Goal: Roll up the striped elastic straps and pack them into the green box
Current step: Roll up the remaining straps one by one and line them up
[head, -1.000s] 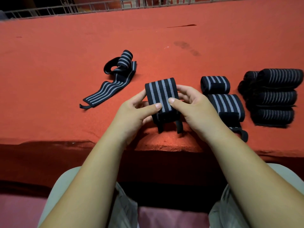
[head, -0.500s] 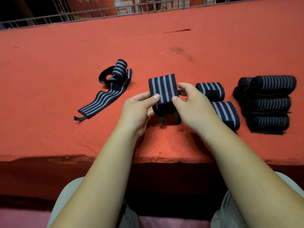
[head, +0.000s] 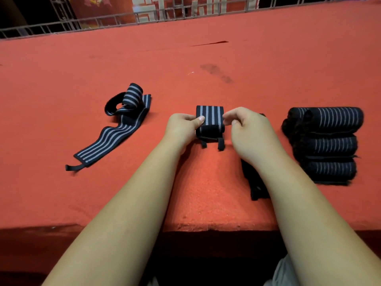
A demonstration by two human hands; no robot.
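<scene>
While the left hand (head: 182, 126) and right hand (head: 245, 133) pinch the rolled strap (head: 210, 120) at frame centre on the table (head: 206, 193), its elastic could spring loose if either grip slackens.

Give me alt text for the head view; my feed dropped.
The left hand and right hand grip a rolled striped strap at the centre of a red table. A partly unrolled strap lies to its left and a pile of rolled straps to its right. No green box is in view.
</scene>
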